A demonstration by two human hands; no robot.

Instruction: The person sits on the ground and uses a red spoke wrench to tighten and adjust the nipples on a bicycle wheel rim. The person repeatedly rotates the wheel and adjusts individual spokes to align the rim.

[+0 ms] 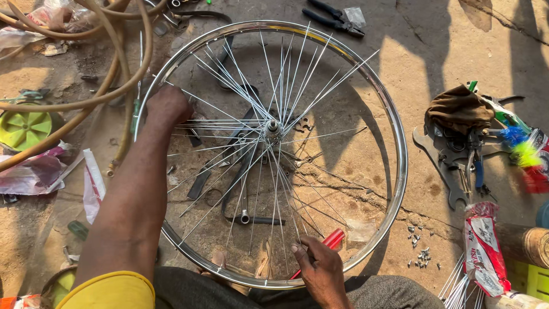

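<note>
Wheel rim (400, 171): chromed bicycle hoop, laid flat on the dusty ground, near edge against the knees.
Hub (272, 127): centred inside the rim, raised slightly, spokes fanning outward.
Spokes (229, 86): many loose at the outer end, some crossed, several short of the rim; lacing judged partly done.
Left hand (167, 106): closed over the far-left rim, apparently pinching a spoke end at the rim; exact finger grip hidden by the back of the hand.
Right hand (320, 266): fingers curled shut around a red-handled tool (331, 239) at the near rim, thumb pressed beside a spoke.
Step in hand: judged as seating spoke ends into rim holes.
Next move: likely called for steadying one spoke at its hole and threading a nipple squarely.
Nipples (420, 254): small metal pieces scattered on the ground, right of the rim.
Spanners (452, 166): heaped with a brown cloth (460, 109), well right.
Pliers (334, 17): beyond the far rim.
Hose (86, 74): tan loops, far left.
</note>
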